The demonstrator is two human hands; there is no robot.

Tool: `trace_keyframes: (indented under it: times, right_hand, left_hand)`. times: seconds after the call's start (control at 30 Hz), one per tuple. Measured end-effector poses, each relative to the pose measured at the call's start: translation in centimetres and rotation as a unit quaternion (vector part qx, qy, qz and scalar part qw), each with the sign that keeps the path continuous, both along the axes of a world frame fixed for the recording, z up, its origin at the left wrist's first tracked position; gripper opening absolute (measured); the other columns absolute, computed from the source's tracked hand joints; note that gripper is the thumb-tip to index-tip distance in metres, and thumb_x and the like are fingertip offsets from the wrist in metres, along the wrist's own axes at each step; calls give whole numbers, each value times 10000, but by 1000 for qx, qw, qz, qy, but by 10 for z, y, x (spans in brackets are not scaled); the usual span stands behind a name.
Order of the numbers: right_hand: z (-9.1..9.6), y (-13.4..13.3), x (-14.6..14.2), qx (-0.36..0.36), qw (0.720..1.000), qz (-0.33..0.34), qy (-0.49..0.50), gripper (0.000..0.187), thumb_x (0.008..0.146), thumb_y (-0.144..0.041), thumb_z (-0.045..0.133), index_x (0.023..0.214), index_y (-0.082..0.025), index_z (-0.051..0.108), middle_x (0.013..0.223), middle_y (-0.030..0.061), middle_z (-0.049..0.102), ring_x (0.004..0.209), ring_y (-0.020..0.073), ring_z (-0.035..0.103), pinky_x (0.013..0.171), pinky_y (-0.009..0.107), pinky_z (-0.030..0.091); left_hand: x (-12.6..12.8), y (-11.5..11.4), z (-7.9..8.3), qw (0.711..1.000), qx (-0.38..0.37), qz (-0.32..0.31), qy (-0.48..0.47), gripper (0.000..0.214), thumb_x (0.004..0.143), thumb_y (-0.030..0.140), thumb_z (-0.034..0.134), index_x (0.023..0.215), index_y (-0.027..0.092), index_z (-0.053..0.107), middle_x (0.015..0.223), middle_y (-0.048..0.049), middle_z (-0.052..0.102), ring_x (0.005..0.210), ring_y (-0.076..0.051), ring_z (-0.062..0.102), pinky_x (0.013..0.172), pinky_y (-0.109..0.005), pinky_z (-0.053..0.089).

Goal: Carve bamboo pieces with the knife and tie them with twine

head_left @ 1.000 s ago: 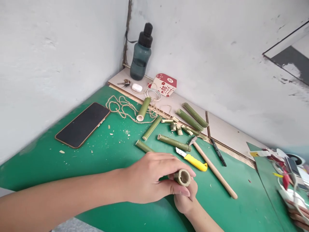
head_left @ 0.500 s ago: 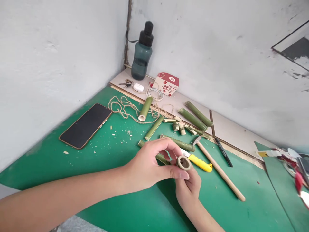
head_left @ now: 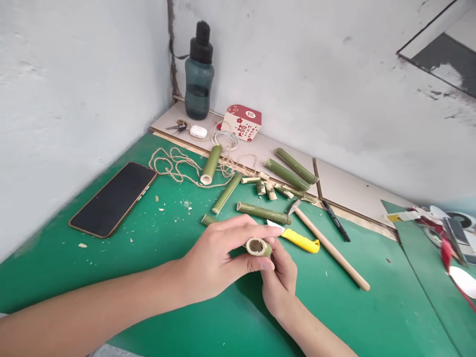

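Observation:
A short hollow green bamboo tube (head_left: 262, 248) is held between my two hands, its open end tipped up toward me. My left hand (head_left: 223, 250) has its thumb below the rim and its fingers over the top. From the right, my right hand (head_left: 281, 277) has its fingers closed round the tube's other side. Just beyond the hands lie a yellow-handled saw or knife (head_left: 301, 240), its blade partly hidden, and a bamboo length (head_left: 264, 212). Another bamboo piece (head_left: 209, 219) is partly covered by my left hand.
A hammer (head_left: 330, 245) and a black pen (head_left: 336, 220) lie to the right; a phone (head_left: 113, 198) is at left. Twine (head_left: 178, 161), bamboo tubes (head_left: 211, 164) and short offcuts (head_left: 270, 191) spread behind. On the back ledge stand a bottle (head_left: 199, 74) and a red-white box (head_left: 243, 123).
The bamboo tube has turned in my hands, so its open end now points more to the left, with more green side showing. The camera view has shifted slightly to the right.

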State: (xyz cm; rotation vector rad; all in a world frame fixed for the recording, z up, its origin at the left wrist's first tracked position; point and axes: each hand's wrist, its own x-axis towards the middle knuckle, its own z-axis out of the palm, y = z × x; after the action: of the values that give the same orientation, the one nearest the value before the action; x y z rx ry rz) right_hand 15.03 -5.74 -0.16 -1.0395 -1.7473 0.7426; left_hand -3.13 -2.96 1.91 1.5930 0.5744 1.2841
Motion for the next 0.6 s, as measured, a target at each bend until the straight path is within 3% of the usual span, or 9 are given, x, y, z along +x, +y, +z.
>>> trace_keyframes:
  times: [0.1,0.2,0.27,0.37,0.47,0.6]
  right_hand:
    - [0,-1,3,36,998,53,28,210,1087,-354,452,1178,-300,633,778,-7,641,620,144,549,572,268,465]
    - [0,-1,9,36,994,99,39,233,1085,-383,435,984,-281,618,637,-31,535,518,134,455,502,268,414]
    - [0,-2,14,10,992,122,28,296,1085,-381,421,865,-265,581,607,-28,501,496,137,433,481,276,396]
    - [-3,-3,18,-15,995,99,16,263,1070,-391,463,898,-259,612,643,-10,541,534,155,483,500,292,414]
    - [-5,-2,16,-44,998,35,19,227,1064,-368,493,955,-244,648,666,-10,547,562,148,480,526,282,413]
    - [-2,2,10,-53,998,-24,9,206,1059,-308,508,913,-231,631,679,-24,533,579,120,442,539,250,376]
  left_hand:
    - [-2,0,4,998,51,-43,8,687,918,156,745,1546,335,530,1129,-78,725,947,-173,678,852,-262,563]
    - [-7,3,18,993,57,-103,2,644,945,148,705,1540,331,540,1095,-82,741,945,-180,685,863,-269,571]
    - [-10,6,26,987,16,-160,-1,546,961,161,683,1477,325,614,1102,-82,749,955,-181,700,886,-277,581]
    - [-13,10,30,966,-132,-220,-39,528,932,205,735,1439,317,638,1133,-79,757,1023,-203,726,960,-327,586]
    - [-10,12,23,943,-262,-175,-108,525,885,235,795,1383,287,636,1245,-92,730,1132,-227,712,1006,-364,575]
    - [-4,15,13,945,-294,-110,-93,308,862,255,819,1143,217,699,1180,-71,726,1081,-189,700,992,-325,560]
